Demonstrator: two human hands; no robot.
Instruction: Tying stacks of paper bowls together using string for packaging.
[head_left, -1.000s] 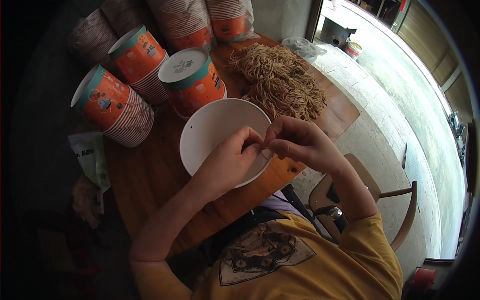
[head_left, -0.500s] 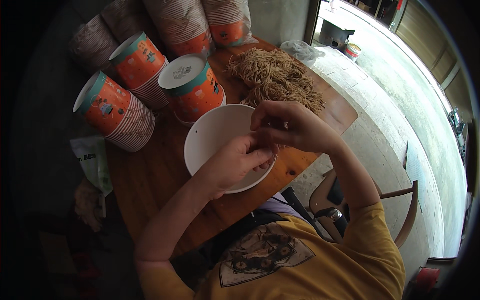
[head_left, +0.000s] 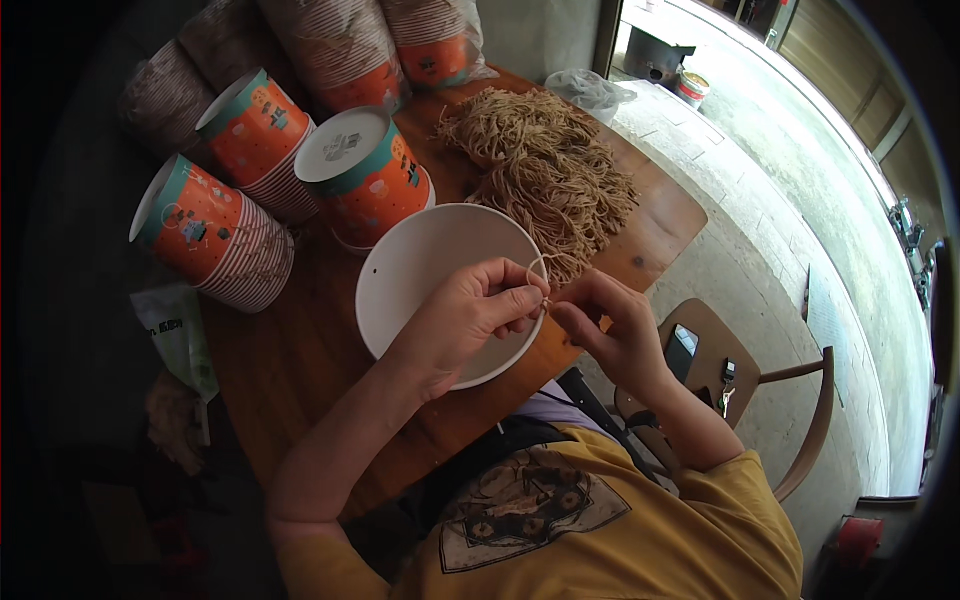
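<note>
Since half a second ago, both my hands have dropped from above the noodle heap to the near right rim of the white bowl (head_left: 420,270), and they now meet there fingertip to fingertip. My left hand (head_left: 470,315) lies over the inside of the bowl, fingers curled closed, thumb and forefinger pinching a thin pale noodle strand (head_left: 541,268) that loops up just beside the rim. My right hand (head_left: 610,325) sits just outside the bowl over the edge of the wooden table (head_left: 300,350), its fingers also pinched shut on the same strand. The bowl looks bare inside, so I judge that nothing has been portioned into it. The pile of brown noodles (head_left: 545,170) lies just beyond the bowl, touching its far right rim. To the left are stacks of orange and teal paper cups (head_left: 215,235). A wooden chair (head_left: 740,380) stands at my right.
</note>
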